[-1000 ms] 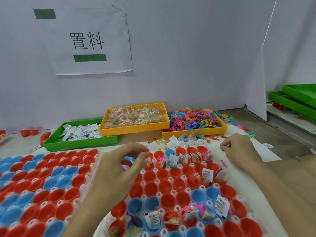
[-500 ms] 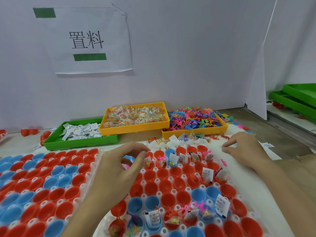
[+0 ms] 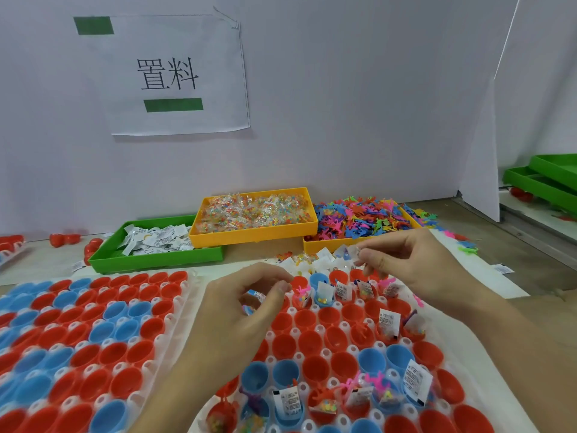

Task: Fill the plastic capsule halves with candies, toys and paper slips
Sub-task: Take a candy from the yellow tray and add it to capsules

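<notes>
Left hand (image 3: 240, 310) grip pinches a small item; right hand (image 3: 406, 264) grip pinches a clear packet (image 3: 354, 253); green tray (image 3: 156, 264), two yellow trays (image 3: 256, 235) far on worktop.

left hand (image 3: 240, 310) pinching, right hand (image 3: 409, 264) pinching

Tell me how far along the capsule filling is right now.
Early. Done: a few cups in the right rack hold slips, toys or candy, mostly in its far row and near rows. In hand: the right hand pinches a small clear packet, and the left hand holds a small piece. Left: most red and blue cups, and the whole left rack.
</notes>
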